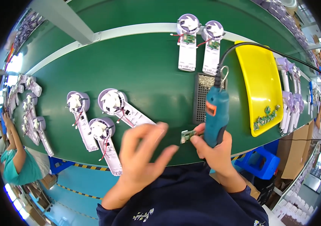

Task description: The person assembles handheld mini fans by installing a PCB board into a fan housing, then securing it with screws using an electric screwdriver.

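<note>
A green table [149, 60] is stretching above a blue floor [72, 184]. Over its near edge, the right hand [219, 154] is pinching a board [185, 136], a driver [217, 109] standing across that hand; the left hand [139, 154] is hovering, spread and empty. Beyond, fan units [112, 101] are lying leftward; a yellow tray [256, 75] is holding more boards [266, 117] rightward.
</note>
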`<control>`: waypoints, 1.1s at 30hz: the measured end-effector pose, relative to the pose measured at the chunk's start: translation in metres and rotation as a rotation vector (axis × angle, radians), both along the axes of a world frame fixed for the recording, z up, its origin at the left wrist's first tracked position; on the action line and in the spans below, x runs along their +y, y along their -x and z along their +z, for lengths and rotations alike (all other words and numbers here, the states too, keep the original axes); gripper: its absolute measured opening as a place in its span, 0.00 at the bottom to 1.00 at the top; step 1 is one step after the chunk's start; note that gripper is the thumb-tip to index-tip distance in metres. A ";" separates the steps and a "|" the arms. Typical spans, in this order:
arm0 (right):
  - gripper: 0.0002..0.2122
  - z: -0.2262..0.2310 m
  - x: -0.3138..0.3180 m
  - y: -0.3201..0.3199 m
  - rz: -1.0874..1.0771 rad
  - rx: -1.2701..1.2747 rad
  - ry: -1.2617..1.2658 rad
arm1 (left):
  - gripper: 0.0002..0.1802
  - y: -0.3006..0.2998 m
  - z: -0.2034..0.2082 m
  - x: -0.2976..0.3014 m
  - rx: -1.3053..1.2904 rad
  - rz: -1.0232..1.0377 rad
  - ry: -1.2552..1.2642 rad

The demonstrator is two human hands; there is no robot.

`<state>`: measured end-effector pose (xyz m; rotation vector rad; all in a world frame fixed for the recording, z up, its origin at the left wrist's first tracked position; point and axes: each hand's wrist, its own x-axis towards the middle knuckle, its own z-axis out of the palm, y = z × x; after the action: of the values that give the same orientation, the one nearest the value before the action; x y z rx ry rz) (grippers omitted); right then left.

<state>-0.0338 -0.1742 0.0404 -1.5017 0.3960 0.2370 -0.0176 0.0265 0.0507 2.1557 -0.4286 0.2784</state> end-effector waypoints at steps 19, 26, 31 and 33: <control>0.07 -0.019 0.018 -0.018 0.070 0.105 -0.357 | 0.15 -0.014 -0.020 0.024 0.161 0.416 -0.286; 0.09 -0.018 0.004 -0.005 0.062 0.145 -0.252 | 0.08 -0.010 -0.043 0.020 -0.044 0.272 -0.188; 0.07 -0.019 -0.010 0.009 -0.024 0.058 -0.241 | 0.11 0.002 -0.042 0.016 0.027 -0.029 -0.137; 0.09 -0.020 -0.020 0.017 0.009 0.101 -0.207 | 0.12 0.006 -0.038 0.019 0.040 -0.163 -0.146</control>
<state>-0.0506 -0.1941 0.0200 -1.2917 0.4319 0.3509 -0.0237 0.0453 0.0131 2.2485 -0.6141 0.1151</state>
